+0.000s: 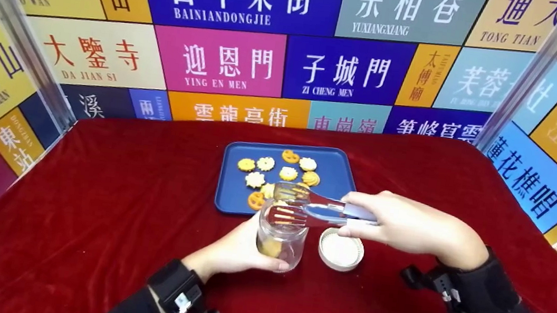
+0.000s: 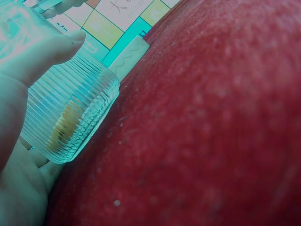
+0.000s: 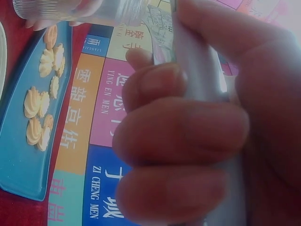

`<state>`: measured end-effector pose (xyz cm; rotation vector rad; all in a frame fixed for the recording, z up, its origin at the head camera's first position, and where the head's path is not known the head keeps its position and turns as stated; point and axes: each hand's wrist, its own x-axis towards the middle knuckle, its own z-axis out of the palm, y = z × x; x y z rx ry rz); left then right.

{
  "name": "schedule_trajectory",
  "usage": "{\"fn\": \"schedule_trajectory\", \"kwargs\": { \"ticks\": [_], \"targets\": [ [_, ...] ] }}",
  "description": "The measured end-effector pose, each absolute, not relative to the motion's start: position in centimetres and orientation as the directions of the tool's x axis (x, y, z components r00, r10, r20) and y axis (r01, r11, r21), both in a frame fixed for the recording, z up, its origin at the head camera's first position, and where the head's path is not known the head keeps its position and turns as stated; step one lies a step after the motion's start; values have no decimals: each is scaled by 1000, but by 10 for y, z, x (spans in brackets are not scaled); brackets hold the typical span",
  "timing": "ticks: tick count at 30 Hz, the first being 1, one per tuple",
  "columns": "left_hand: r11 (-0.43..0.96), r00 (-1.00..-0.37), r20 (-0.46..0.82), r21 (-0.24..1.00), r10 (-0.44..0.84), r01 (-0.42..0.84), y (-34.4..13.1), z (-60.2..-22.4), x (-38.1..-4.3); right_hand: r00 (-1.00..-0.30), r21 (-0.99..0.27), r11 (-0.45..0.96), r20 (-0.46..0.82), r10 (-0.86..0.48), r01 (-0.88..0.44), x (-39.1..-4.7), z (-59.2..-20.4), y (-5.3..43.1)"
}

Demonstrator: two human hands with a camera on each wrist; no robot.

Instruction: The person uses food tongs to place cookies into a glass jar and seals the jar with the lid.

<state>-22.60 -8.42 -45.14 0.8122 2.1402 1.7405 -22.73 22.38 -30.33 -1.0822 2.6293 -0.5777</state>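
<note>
Apparently the step in hand is filling a glass jar point(image 1: 288, 245) with biscuits point(image 1: 255, 179). Leftmost, the left hand point(image 1: 240, 250) comes in from 8 o'clock, fingers and thumb wrapped round the jar, seemingly steadying it on or just above the red-covered surface point(image 1: 91, 208). At 12 o'clock from the jar lies the blue tray point(image 1: 231, 188) bearing the biscuits. Clear-ended tongs point(image 1: 333, 207) reach in from 2 o'clock, their ends parted at the jar's mouth; whether they carry anything, I cannot tell. At 3 o'clock, just beside the jar, sits a round, pale lid point(image 1: 341, 250). Farthest right, the right hand point(image 1: 408, 223) is curled firmly round the tongs' handles. The next move probably calls for easing that grip with the ends over the rim, then swinging toward 12 o'clock. The jar looks transparent, finely ribbed, roughly upright and uncapped, with at least one golden, ridged biscuit point(image 2: 66, 125) low inside.
</note>
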Motion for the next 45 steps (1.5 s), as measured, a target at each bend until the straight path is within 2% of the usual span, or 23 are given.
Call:
{"fn": "schedule_trajectory", "kwargs": {
  "ticks": [24,28,36,45],
  "targets": [
    [84,-793,158,963,588,255,-85,-454,-228,-695,-446,649,-80,-715,-616,-231,-306,225],
    [85,-793,167,961,586,265,-85,-454,-228,-703,-444,647,-50,-709,-620,-232,-306,226],
    [24,-772,215,958,599,285,-83,-456,-231,-814,-496,686,80,-575,-533,-239,-308,231],
    [43,-783,206,958,587,285,-83,-456,-229,-901,-430,798,100,-422,-422,-259,-324,239]
  ]
}}
